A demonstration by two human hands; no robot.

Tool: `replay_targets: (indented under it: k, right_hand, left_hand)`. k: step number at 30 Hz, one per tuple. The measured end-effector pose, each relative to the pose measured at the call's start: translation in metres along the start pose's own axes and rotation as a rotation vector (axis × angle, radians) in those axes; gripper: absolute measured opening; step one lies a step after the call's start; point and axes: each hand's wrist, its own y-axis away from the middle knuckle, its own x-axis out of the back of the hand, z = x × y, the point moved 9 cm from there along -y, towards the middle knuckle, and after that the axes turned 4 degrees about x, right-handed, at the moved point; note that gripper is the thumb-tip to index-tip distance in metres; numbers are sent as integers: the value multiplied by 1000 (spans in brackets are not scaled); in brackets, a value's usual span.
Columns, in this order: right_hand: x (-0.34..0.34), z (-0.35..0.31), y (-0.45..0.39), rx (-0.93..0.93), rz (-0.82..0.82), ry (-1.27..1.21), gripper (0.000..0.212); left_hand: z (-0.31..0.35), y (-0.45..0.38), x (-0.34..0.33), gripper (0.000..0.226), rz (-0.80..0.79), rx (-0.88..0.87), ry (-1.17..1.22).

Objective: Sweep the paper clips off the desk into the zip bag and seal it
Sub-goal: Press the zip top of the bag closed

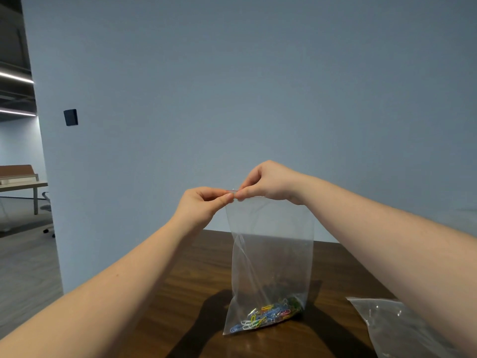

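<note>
Clear plastic zip bag is held upright on the desk, its top edge pinched by left hand and right hand; paper clips could spill if the seal is left partly unpressed

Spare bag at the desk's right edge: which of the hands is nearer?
Right. Both hands pinch the zip bag top; right hand is on the spare bag side, left hand farther left.
</note>
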Motion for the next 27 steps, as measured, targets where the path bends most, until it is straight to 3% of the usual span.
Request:
replay_targets:
  k: [17, 27]
  right_hand:
    - [-7, 0, -5, 44, 43, 25, 20]
    - [14, 23, 11, 76, 22, 304, 18]
  left_hand:
    - [-6, -4, 4, 7, 28, 2, 23]
    - [-6, -8, 19, 6, 151, 51, 47]
